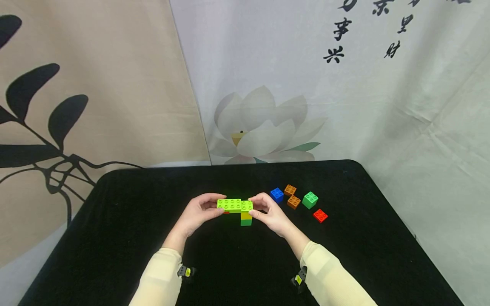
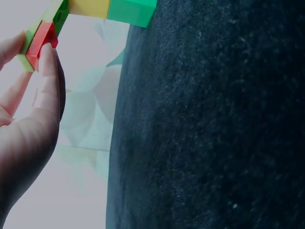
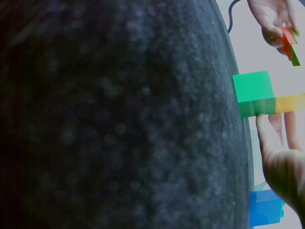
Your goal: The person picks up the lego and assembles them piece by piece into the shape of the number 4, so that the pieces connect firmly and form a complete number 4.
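Two lime-green toy bricks lie side by side at the top of the piece between the hands: a long one (image 1: 229,205) on the left and a short one (image 1: 246,205) on the right. A yellow brick (image 1: 246,216) and a green brick (image 1: 246,222) are stacked below the short one. Beneath the long brick's left part sits a red brick (image 2: 42,40), mostly hidden from the head view. My left hand (image 1: 196,214) pinches the left end of the long brick with the red one. At the right end, my right hand (image 1: 272,216) holds the short brick between thumb and fingers.
Loose bricks lie right of the hands on the black-covered table (image 1: 367,246): a blue one (image 1: 277,195), two orange ones (image 1: 290,190), a green one (image 1: 310,199) and a red one (image 1: 320,215). Behind the table hangs a printed cloth (image 1: 268,51).
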`<action>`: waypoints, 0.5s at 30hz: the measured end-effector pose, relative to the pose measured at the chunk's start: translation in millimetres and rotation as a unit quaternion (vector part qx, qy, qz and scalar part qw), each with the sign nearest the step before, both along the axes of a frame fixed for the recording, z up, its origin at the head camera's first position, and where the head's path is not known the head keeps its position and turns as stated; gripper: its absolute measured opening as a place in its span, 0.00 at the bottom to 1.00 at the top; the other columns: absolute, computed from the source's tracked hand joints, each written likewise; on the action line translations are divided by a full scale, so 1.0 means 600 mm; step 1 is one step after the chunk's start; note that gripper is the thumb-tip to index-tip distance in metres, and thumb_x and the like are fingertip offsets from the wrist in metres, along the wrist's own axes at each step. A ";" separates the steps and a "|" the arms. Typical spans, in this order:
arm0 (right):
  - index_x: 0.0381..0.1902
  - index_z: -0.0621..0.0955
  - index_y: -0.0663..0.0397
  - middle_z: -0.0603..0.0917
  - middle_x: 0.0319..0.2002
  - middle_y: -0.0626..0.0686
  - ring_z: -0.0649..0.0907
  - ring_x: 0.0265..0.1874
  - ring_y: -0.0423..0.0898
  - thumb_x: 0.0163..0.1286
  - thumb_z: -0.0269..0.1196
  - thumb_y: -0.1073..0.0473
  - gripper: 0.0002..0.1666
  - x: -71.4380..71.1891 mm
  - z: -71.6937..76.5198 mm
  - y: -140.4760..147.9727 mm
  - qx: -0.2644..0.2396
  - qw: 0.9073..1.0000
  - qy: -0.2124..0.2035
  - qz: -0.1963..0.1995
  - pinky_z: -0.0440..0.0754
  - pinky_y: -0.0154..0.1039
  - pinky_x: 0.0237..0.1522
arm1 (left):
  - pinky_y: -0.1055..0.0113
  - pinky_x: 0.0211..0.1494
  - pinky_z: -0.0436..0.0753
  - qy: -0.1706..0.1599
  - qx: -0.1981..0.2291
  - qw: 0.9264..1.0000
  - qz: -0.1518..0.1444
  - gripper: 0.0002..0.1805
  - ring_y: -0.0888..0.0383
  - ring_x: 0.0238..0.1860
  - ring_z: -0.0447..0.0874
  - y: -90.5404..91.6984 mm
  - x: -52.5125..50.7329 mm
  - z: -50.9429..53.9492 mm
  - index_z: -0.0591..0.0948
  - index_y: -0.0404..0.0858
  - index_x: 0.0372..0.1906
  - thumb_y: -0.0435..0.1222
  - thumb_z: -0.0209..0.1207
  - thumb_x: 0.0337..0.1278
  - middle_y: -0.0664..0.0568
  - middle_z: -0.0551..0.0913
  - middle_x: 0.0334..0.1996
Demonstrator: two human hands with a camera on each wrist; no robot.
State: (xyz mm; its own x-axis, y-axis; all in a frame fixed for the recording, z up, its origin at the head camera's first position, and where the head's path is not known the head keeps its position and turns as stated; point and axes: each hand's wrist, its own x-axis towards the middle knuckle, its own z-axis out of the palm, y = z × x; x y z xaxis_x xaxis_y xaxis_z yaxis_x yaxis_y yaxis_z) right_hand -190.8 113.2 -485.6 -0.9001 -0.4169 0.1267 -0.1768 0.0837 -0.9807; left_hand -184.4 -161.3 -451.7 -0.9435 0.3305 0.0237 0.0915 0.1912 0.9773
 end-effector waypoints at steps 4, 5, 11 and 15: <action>0.59 0.72 0.61 0.79 0.56 0.61 0.78 0.55 0.56 0.72 0.61 0.64 0.20 0.000 0.000 -0.001 0.001 1.000 0.001 0.001 0.78 0.48 0.58 | 0.61 0.55 0.82 -0.005 0.006 1.000 0.006 0.23 0.48 0.50 0.83 0.001 0.000 -0.001 0.80 0.35 0.58 0.37 0.68 0.59 0.42 0.81 0.52; 0.59 0.72 0.61 0.79 0.56 0.61 0.78 0.55 0.55 0.72 0.61 0.64 0.20 0.000 0.000 -0.001 0.002 1.000 0.000 0.001 0.78 0.48 0.57 | 0.61 0.54 0.82 -0.007 0.009 1.000 0.007 0.22 0.48 0.50 0.83 0.002 0.001 -0.001 0.80 0.35 0.57 0.37 0.68 0.59 0.42 0.81 0.52; 0.59 0.72 0.61 0.79 0.56 0.61 0.78 0.55 0.56 0.73 0.61 0.63 0.19 0.001 0.002 -0.001 0.003 1.000 -0.004 0.002 0.78 0.48 0.57 | 0.62 0.53 0.83 -0.011 0.032 0.999 0.016 0.21 0.49 0.49 0.84 0.005 0.005 -0.001 0.81 0.34 0.56 0.35 0.68 0.59 0.42 0.82 0.51; 0.59 0.72 0.60 0.79 0.56 0.61 0.78 0.55 0.55 0.72 0.61 0.63 0.19 0.000 0.003 -0.002 0.004 1.000 -0.007 0.002 0.78 0.48 0.57 | 0.63 0.53 0.82 -0.014 0.041 0.999 0.028 0.21 0.50 0.49 0.84 0.007 0.008 -0.003 0.81 0.33 0.56 0.35 0.68 0.58 0.42 0.82 0.51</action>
